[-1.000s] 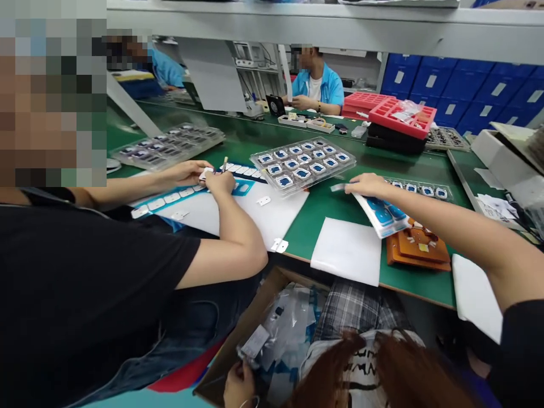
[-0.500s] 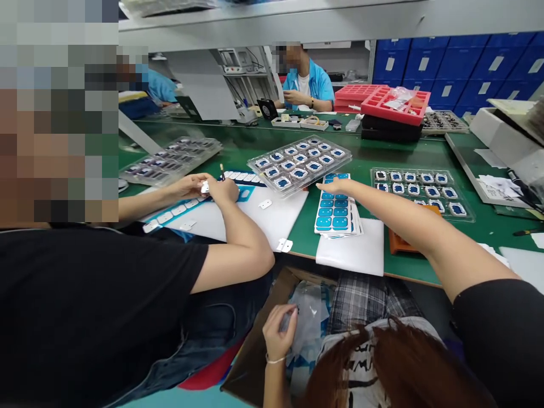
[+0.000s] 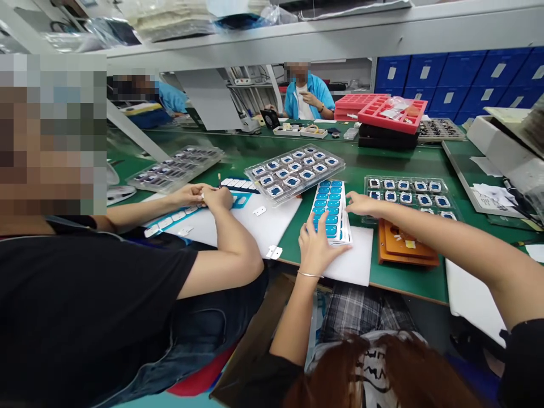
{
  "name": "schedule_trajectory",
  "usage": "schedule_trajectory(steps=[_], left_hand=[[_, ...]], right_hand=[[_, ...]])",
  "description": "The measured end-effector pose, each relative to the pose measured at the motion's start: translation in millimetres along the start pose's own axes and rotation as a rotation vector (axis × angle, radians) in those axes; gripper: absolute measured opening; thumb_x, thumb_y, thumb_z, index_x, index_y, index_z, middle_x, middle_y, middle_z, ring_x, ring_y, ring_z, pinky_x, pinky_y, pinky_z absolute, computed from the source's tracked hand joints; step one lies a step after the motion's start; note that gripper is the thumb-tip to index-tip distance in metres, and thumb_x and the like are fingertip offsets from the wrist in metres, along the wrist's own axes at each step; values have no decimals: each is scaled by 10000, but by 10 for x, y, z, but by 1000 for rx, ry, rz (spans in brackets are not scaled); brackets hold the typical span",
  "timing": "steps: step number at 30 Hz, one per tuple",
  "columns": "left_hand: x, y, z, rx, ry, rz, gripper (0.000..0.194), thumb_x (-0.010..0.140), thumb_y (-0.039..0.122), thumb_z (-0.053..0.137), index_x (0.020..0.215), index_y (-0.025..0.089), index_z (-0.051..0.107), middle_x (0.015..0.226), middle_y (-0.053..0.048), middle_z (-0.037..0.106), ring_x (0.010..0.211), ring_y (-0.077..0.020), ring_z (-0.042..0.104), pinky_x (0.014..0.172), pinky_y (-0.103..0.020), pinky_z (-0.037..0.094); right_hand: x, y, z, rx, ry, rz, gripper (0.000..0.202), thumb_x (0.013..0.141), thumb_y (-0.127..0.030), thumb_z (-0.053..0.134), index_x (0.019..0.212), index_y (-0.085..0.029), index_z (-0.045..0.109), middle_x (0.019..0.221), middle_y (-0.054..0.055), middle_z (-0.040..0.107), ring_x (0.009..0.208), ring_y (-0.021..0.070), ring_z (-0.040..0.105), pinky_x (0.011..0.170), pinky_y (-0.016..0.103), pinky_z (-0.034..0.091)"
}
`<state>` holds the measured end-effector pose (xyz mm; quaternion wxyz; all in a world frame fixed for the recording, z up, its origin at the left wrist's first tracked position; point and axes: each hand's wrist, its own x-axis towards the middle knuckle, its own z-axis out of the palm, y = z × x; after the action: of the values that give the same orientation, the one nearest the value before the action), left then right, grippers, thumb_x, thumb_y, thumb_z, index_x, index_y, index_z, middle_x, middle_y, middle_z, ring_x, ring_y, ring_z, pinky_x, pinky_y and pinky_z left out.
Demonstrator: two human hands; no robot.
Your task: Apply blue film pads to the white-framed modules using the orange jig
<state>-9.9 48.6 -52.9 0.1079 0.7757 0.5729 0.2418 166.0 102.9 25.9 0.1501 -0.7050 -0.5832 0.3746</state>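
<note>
A stack of white sheets with blue rounded labels [image 3: 332, 195] lies on the green bench in front of me. My left hand [image 3: 315, 246] is over the lower left part of the stack, its fingers spread and its thumb stretched toward the near edge. At the stack's right edge is my right hand [image 3: 364, 205], with fingertips bent and a gap between them. Whether they touch the sheets I cannot tell. Beneath the stack's near end, a white foam pad [image 3: 359, 255] reaches the bench edge.
Clear trays of blue-and-white parts [image 3: 293, 170] stand behind the stack, with another tray [image 3: 406, 195] to the right. An orange fixture [image 3: 406, 243] sits under my right forearm. At left, a co-worker's hands [image 3: 215, 198] handle a small white piece above a foam sheet [image 3: 272, 224].
My left hand has risen from the lap-side box onto the stack. My right hand has moved from the stack's upper part to its right edge. The orange fixture shows more fully.
</note>
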Motion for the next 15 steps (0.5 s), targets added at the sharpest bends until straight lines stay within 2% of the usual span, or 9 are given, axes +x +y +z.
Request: schedule_trajectory(steps=[3,7,11,13,15], left_hand=[[39,87,4,82,-35,-61,1092,620,664,787,1510,293,275,1548,-184,282,1313,-489,390,1008,-632,396],[86,78,-62,107,-63,-79,965,695,585,757,1486,263,307,1518,-176,324,1253,-456,466,951,-573,462],[215,-88,-134,71,-125,3,869,727,472,743,1442,211,322,1491,-172,347,1290,-404,464,1015,-531,436],[267,-141,-131,57,-134,15,903,704,521,752,1433,213,316,1480,-173,354,1298,-398,461,1029,-530,424],[291,-133,-93,66,-121,-38,944,686,593,743,1441,238,301,1484,-174,343,1284,-417,470,1017,-552,422]], right_hand=[[-17,-3,171,87,1,-68,414,934,-293,625,1322,-181,533,1368,113,542,1196,257,570,992,486,501],[-37,-55,226,276,-70,-73,323,942,-258,602,1250,-166,577,1242,96,620,1059,213,639,891,408,563],[-170,-10,26,456,-164,-84,236,927,-157,532,1141,-187,628,1166,72,675,929,160,693,833,284,582],[-286,87,-149,514,-178,-107,201,932,-170,519,1097,-192,631,1224,76,653,917,149,702,847,263,572],[-421,243,-346,548,-164,-136,169,937,-180,512,1056,-191,632,1259,78,636,940,147,701,879,261,553]])
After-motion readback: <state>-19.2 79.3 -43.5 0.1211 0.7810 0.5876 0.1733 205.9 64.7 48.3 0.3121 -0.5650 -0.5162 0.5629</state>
